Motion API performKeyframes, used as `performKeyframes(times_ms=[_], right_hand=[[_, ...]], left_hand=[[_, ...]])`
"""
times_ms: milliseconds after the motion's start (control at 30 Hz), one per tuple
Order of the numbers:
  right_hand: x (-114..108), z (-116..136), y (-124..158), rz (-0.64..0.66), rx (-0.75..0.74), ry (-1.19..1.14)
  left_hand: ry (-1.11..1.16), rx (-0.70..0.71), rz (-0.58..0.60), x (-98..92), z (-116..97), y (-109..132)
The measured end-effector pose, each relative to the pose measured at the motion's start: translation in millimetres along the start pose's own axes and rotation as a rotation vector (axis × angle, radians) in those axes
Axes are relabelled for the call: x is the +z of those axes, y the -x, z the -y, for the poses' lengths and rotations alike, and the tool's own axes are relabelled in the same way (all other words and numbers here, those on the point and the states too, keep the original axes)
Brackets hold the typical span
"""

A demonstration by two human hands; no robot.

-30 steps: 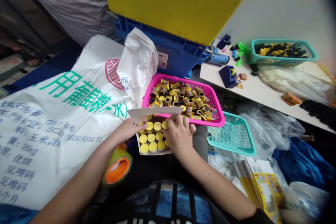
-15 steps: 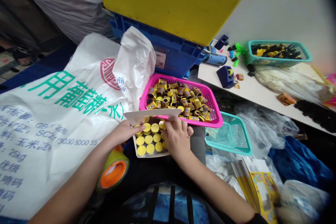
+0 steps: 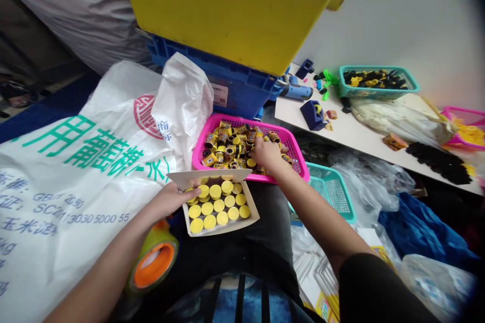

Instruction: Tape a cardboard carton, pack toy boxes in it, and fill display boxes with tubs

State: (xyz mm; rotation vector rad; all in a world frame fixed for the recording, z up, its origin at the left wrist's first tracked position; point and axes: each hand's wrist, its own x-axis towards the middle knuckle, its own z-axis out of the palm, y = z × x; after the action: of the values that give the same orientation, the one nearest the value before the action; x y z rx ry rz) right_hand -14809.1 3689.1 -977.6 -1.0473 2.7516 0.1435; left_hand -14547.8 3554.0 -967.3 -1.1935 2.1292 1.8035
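My left hand [image 3: 175, 199] grips the left side of a white carton [image 3: 253, 208], with the thumb over its edge. The carton's lid flap stands up at the far side. Inside are rows of small canisters with round yellow caps [image 3: 219, 205] facing up; a few at the back left sit higher than the others. My right hand [image 3: 267, 154] is in a pink basket [image 3: 303, 164] behind the carton, its fingers bent down among loose yellow-and-brown canisters [image 3: 223, 151]. Its fingertips are partly hidden, so what they hold does not show.
A white printed sack [image 3: 94, 161] lies at the left, beside a roll of tape [image 3: 154, 262]. Yellow and blue crates [image 3: 242, 93] rise behind the pink basket. At right are a teal basket [image 3: 333, 192], plastic bags and a white table [image 3: 364, 131] with small parts.
My right hand has left the carton and moved up and right into the pink basket. The carton's right-hand rows now show. My left hand still holds the carton; the view has shifted slightly.
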Motion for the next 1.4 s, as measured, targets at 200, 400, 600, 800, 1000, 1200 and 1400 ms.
performKeyframes(times_ms=[200, 400, 600, 800, 1000, 1200, 1400], right_hand=[[-29, -27, 44, 0.03, -0.045, -0.766], [-41, -31, 135, 0.281, -0.149, -1.81], [-7, -4, 156, 0.127, -0.153, -1.953], [-2, 7, 163, 0.006, -0.327, -1.305], [5, 15, 151, -0.182, -0.53, -0.641], [20, 25, 143, -0.28, -0.467, -0.213], [32, 43, 146, -0.332, -0.233, -0.093]], left_hand=[[-0.046, 0.042, 0.027, -0.2, 4, 0], [-0.071, 0.101, 0.04, -2.0, -1, 4], [-0.361, 0.134, 0.037, -16.9, -1, 17], [-0.329, 0.137, -0.039, -14.1, 8, 29], [-0.209, 0.074, -0.049, -4.1, 2, 24], [-0.203, 0.109, 0.036, -9.0, -3, 18], [-0.269, 0.095, 0.082, -13.6, 0, 13]])
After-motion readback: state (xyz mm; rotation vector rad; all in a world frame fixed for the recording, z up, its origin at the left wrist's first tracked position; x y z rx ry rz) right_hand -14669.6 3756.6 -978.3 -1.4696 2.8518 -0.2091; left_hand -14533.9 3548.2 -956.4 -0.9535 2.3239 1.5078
